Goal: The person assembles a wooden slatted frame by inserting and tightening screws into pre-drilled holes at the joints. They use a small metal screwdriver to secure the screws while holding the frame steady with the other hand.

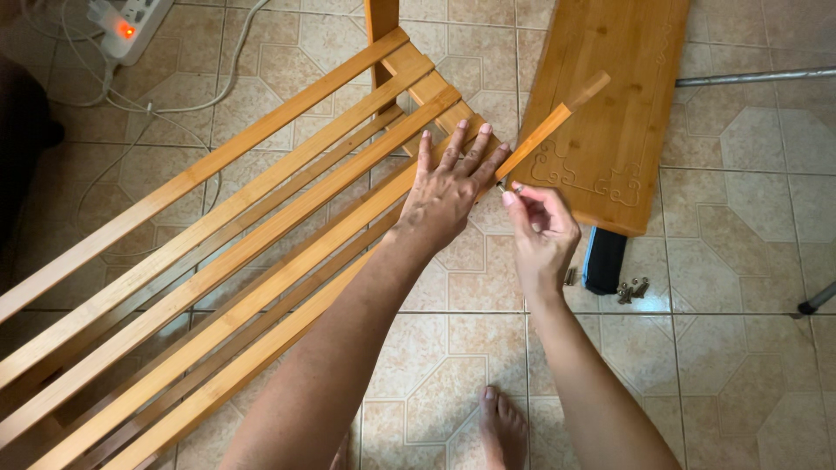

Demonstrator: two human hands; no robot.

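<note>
No packages, labels, signs or screens visible.

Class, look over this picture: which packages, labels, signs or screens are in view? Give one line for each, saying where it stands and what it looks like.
No packages, labels, signs or screens are in view.
Nearest to one: a white power strip at top left on the tiled floor, with a glowing orange-red switch light.
A dark blue and black object lies right of the right hand; no label is visible on it.

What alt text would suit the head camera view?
A left hand lies flat on a slatted wooden rack on a tiled floor while the right hand pinches something small at a loose slat's end. A carved panel lies beyond.
</note>
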